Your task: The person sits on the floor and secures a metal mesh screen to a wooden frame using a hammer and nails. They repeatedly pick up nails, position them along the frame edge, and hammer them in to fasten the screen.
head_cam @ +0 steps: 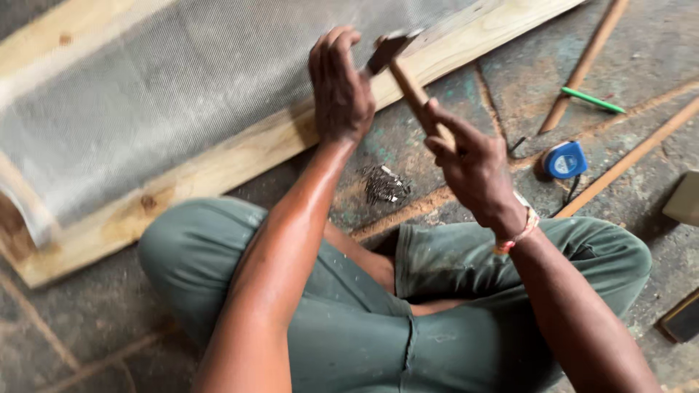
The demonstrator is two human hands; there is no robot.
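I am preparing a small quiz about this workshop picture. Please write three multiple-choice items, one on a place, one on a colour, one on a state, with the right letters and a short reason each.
1. Where does the pile of small nails lie?
A) on the floor between the wooden frame and the legs
B) on the wire mesh
C) in the left hand

2. What colour is the tape measure?
A) red
B) blue
C) yellow

3. How is the hammer held?
A) lying on the floor
B) gripped in both hands
C) gripped by its wooden handle in the right hand

Answers:
1 A, the pile sits on bare floor.
2 B, its case is blue.
3 C, only right fingers wrap the handle.
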